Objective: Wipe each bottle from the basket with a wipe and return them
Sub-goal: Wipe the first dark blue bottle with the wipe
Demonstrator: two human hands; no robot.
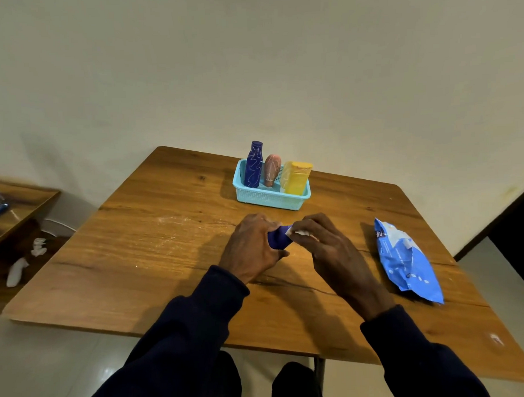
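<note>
My left hand [252,248] grips a dark blue bottle [277,238] just above the middle of the wooden table [155,237]. My right hand [321,243] pinches a white wipe [297,232] against the bottle's right end. Most of the bottle is hidden by my fingers. Behind my hands stands a light blue basket [269,198]. It holds a tall dark blue bottle [253,166], a pinkish brown bottle [272,169] and a yellow bottle [296,177], all upright.
A blue and white pack of wipes [407,260] lies on the table to the right of my hands. A low wooden shelf [20,206] stands to the left of the table, with white objects [18,270] below it. A wall runs behind the table.
</note>
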